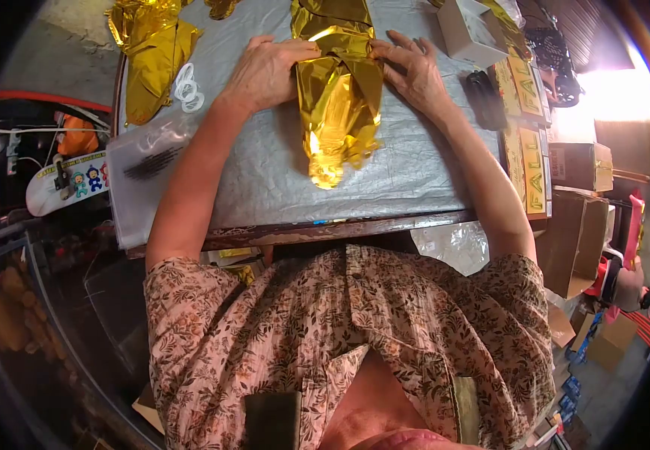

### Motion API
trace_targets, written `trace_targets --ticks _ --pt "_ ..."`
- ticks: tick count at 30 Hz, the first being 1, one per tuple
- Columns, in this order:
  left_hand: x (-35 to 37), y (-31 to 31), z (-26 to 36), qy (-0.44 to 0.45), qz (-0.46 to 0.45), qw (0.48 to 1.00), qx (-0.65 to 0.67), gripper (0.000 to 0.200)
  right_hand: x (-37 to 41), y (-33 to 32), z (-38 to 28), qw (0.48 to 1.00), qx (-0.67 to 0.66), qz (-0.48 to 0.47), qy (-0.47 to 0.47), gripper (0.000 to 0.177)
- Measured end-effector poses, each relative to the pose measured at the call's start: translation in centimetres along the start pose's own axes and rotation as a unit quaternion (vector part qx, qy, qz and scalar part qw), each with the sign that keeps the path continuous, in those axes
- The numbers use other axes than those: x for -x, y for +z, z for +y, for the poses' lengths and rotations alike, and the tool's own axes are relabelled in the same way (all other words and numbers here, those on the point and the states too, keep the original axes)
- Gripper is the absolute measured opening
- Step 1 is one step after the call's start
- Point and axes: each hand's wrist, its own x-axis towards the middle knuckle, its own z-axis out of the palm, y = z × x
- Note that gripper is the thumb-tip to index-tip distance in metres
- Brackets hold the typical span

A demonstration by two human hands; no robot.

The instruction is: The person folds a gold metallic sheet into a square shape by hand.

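Observation:
A shiny gold foil piece (339, 97) lies lengthwise on the grey-covered table (250, 180), its crumpled narrow end toward me. My left hand (270, 69) pinches the foil's left edge, at a fold across it. On the opposite edge, my right hand (413, 69) has its thumb and index finger at the foil, other fingers raised. The fingertips of both hands are partly hidden against the foil.
More gold foil (156, 71) lies at the back left, near white rings (187, 88) and clear plastic bags (141, 172). At the right are a white box (472, 31), a black object (485, 99) and yellow FALL boxes (523, 169).

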Motion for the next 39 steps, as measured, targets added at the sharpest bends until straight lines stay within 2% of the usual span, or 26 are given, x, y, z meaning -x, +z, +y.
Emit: trace_targets --ticks 1,2,3,5,6,7,9,13,16,18,19,21,22,24,25,27,30,31,33,36,39 --pt "-0.1 -0.2 0.0 -0.004 -0.012 1.000 0.003 0.038 0.0 0.0 0.1 1.000 -0.007 0.001 0.002 0.035" --pt "-0.2 -0.4 0.0 0.031 0.020 0.999 -0.020 0.035 0.0 0.1 0.2 1.000 -0.007 0.001 0.001 0.035" --pt "-0.3 -0.5 0.1 0.031 0.021 0.999 -0.020 0.035 0.0 0.2 0.3 1.000 -0.021 0.009 0.007 0.033" --pt "-1.1 -1.3 1.4 -0.077 -0.107 0.988 -0.078 0.039 -0.2 0.0 -0.2 0.999 -0.036 0.014 0.016 0.032" --pt "-1.3 -1.3 1.9 -0.152 0.003 0.984 0.089 0.059 -0.3 -0.2 -0.5 0.998 -0.045 0.008 0.038 0.030" --pt "-1.4 -1.0 1.6 -0.152 0.003 0.984 0.089 0.059 -0.5 -0.4 -0.9 0.997 -0.054 0.003 0.059 0.029" --pt "-1.6 -0.3 0.8 -0.162 -0.038 0.984 0.068 0.076 -0.8 -0.4 -0.9 0.995 -0.064 0.001 0.070 0.029" --pt "-1.7 -1.2 1.0 -0.220 -0.013 0.963 0.153 0.076 -1.2 -0.1 -1.1 0.993 -0.056 0.017 0.098 0.029" --pt "-1.2 -0.7 0.8 -0.232 0.002 0.950 0.208 0.074 -1.5 0.4 -0.9 0.987 -0.107 0.030 0.119 0.030" --pt "-0.5 1.1 0.3 -0.209 0.101 0.941 0.247 0.065 -1.5 0.4 -1.1 0.988 -0.092 0.037 0.116 0.029" --pt "-0.3 1.4 0.0 -0.210 0.103 0.941 0.246 0.065 -1.6 0.7 -1.0 0.990 -0.076 0.046 0.110 0.029" --pt "-0.1 1.6 -0.1 -0.197 0.134 0.931 0.276 0.053 -1.9 0.5 -1.0 0.989 -0.082 0.032 0.119 0.029" --pt "-0.1 1.5 -0.3 -0.198 0.135 0.931 0.275 0.053 -2.0 0.5 -1.0 0.988 -0.087 0.021 0.129 0.029" --pt "-0.4 1.0 -0.9 -0.278 0.028 0.930 0.237 0.042 -2.0 0.6 -1.1 0.987 -0.090 0.026 0.134 0.030" --pt "-0.3 1.3 -1.0 -0.279 0.028 0.930 0.237 0.042 -2.0 0.7 -1.1 0.985 -0.092 0.033 0.140 0.030" --pt "0.0 2.1 -1.1 -0.159 0.121 0.951 0.237 0.041 -2.0 1.2 -0.5 0.985 -0.099 0.034 0.138 0.030" --pt "0.1 2.1 -0.8 -0.135 0.154 0.951 0.231 0.041 -2.0 1.1 -0.9 0.983 -0.101 0.041 0.150 0.030" --pt "0.0 1.9 -0.8 -0.137 0.154 0.951 0.231 0.041 -2.0 0.9 -1.3 0.981 -0.096 0.045 0.163 0.030" --pt "-0.3 1.5 -0.7 -0.231 0.082 0.946 0.212 0.039 -2.2 0.8 -1.7 0.980 -0.093 0.045 0.169 0.031" --pt "-0.4 2.7 -1.1 -0.221 0.132 0.935 0.242 0.038 -2.2 1.2 -1.5 0.980 -0.081 0.047 0.175 0.032" --pt "-0.2 2.4 -1.2 -0.218 0.116 0.938 0.244 0.035 -2.5 1.2 -1.1 0.979 -0.097 0.040 0.176 0.031"
